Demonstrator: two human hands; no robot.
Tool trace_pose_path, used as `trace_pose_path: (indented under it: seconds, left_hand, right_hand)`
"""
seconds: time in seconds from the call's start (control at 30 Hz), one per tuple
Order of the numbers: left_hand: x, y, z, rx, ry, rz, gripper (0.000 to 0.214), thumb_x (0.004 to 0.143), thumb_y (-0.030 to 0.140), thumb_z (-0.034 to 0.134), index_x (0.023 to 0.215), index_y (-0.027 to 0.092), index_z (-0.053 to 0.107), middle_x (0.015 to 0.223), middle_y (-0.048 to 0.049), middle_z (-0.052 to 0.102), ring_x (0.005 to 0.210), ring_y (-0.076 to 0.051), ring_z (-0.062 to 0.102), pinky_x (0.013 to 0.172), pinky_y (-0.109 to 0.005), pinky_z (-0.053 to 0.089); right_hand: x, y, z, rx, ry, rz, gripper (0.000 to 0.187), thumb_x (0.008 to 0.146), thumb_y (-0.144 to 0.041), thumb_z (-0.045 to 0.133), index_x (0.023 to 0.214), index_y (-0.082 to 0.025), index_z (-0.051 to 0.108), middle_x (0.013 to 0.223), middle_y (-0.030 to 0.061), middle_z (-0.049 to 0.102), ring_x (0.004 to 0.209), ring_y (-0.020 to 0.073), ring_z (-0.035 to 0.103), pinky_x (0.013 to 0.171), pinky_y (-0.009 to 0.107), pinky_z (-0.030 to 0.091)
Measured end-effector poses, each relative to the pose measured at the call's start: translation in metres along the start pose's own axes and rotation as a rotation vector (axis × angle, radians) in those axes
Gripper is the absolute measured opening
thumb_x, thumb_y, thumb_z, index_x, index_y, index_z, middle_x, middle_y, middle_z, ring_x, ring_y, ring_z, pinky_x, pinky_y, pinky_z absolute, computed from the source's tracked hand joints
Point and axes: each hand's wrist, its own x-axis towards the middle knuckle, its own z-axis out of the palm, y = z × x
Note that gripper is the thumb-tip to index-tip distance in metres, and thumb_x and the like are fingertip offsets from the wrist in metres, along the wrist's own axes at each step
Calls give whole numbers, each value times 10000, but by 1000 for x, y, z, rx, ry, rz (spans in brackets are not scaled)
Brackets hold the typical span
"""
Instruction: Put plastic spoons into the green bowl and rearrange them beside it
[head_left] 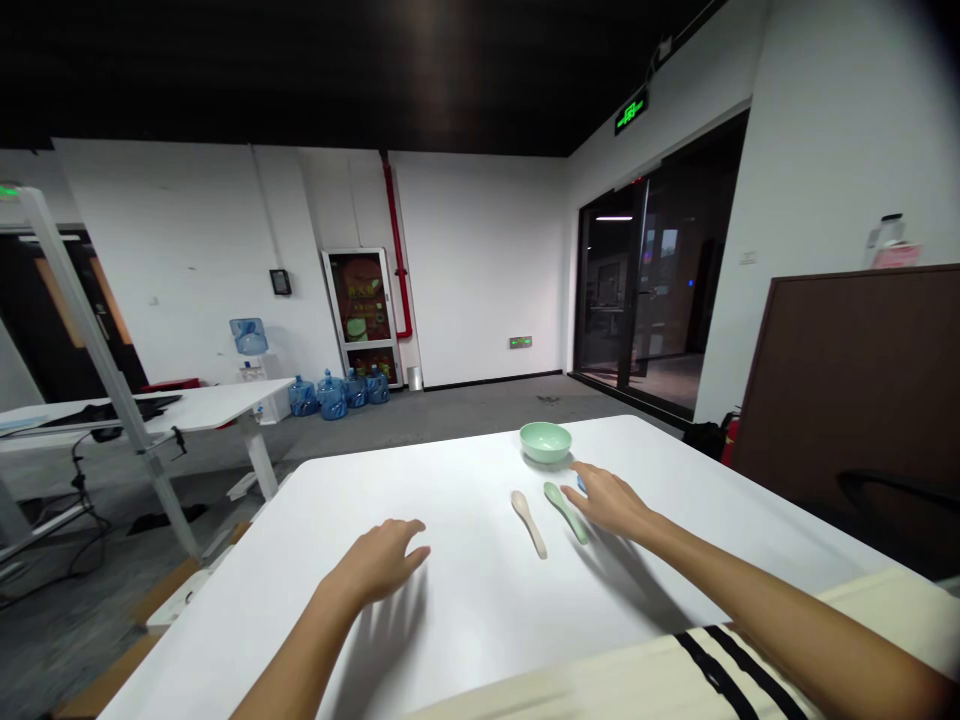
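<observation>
**Three pieces of tableware on a white table (pixel 480 610)**

The left hand (pixel 373 564) sits over the near-left part of the table, holding nothing. Its fingers (pixel 411 531) are slightly curled and loosely apart, and the nearest things to it are the two spoons, well off to its right.

The right hand (pixel 609 503) reaches in from the near right, also with no clear grip on anything. Its fingers (pixel 589 476) are extended and slightly apart, with the tips just beside a small blue object (pixel 581 484). That object is mostly hidden behind them, so what it is, and whether they touch it, cannot be told.

A cream spoon (pixel 529 522) and a green spoon (pixel 565 511) lie side by side near the table's middle, their bowls toward the far end and their handles angled apart. The green spoon lies just beside the right hand. Farther on, a pale green bowl (pixel 545 442) stands upright and apart from both spoons, near the far edge.

Cream fabric with black stripes (pixel 720 670) runs across the near-right corner. Beyond the far-left corner stands a second white table (pixel 187 410). Blue water jugs (pixel 331 396) sit on the floor along the far wall, and a glass door (pixel 645 290) fills the far right.
</observation>
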Motion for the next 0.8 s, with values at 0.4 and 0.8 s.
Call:
trace_pose_path:
  seconds: [0.4, 0.8]
  left_hand:
    - [0, 2, -1, -5, 3, -4, 571, 883, 539, 385, 1332, 233, 562, 1303, -104, 630, 1196, -303, 567, 960, -406, 449]
    - [1, 0, 0, -20, 4, -12, 567, 882, 543, 392, 1329, 241, 564, 1312, -106, 624, 1187, -303, 570, 964, -414, 448]
  right_hand:
    - [-2, 4, 1, -6, -39, 28, 509, 937, -545, 375, 1242, -181, 557, 1183, 139, 660, 1059, 268, 617, 762, 297, 402]
    - [-2, 6, 3, -18, -46, 30, 517, 932, -558, 369, 1246, -189, 551, 1151, 130, 671, 981, 248, 637, 700, 282, 381]
